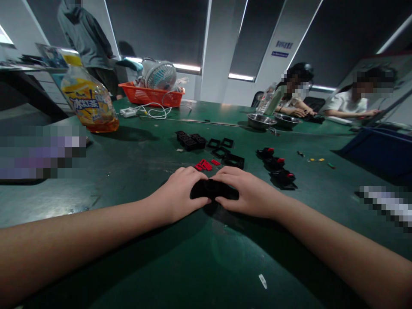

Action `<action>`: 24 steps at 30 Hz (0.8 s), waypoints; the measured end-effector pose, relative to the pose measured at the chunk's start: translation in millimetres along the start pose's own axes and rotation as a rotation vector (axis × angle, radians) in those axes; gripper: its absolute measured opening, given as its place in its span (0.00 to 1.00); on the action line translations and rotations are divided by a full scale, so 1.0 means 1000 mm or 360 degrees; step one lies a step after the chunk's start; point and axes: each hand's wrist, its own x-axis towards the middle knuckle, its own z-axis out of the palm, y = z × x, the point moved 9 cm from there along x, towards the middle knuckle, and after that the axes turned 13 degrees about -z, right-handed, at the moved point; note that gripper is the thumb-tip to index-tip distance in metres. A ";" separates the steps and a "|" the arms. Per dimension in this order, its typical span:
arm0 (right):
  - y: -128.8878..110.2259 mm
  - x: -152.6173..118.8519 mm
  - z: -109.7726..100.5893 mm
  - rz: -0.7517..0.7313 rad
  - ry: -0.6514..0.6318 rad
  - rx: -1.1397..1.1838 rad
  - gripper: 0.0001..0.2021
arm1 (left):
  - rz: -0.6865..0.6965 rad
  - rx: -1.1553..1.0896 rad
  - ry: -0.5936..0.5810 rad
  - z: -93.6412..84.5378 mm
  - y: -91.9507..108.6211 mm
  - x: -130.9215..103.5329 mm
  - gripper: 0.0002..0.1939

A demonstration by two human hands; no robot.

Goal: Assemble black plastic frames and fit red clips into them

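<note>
Between my two hands is a black plastic part [210,189], its exact kind unclear. My left hand [182,191] grips its left side, thumb below and fingers over the top. On the other side my right hand [249,191] holds it the same way, the fingertips of both hands nearly meeting. Just beyond lie small red plastic pieces [204,165]. Behind these are several black blocks [190,140] in a cluster and black square frames [234,160]. To the right, black parts with red pieces on them [273,162] stand in a row.
A large tea bottle [90,101] stands at the left. Farther back sit an orange basket [151,94] with a fan, a white cable [157,112] and metal bowls [261,121]. A blue bin [383,148] is at right. Two people sit across the table; another stands at left.
</note>
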 end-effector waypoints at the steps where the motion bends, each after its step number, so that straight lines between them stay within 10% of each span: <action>1: 0.000 0.000 0.000 0.0006 -0.0003 0.0003 0.14 | 0.0002 -0.0006 0.0001 0.000 0.000 0.000 0.20; 24: 0.003 -0.001 0.001 0.0036 0.0008 0.0039 0.15 | 0.0094 -0.0061 0.0096 -0.003 0.003 -0.003 0.18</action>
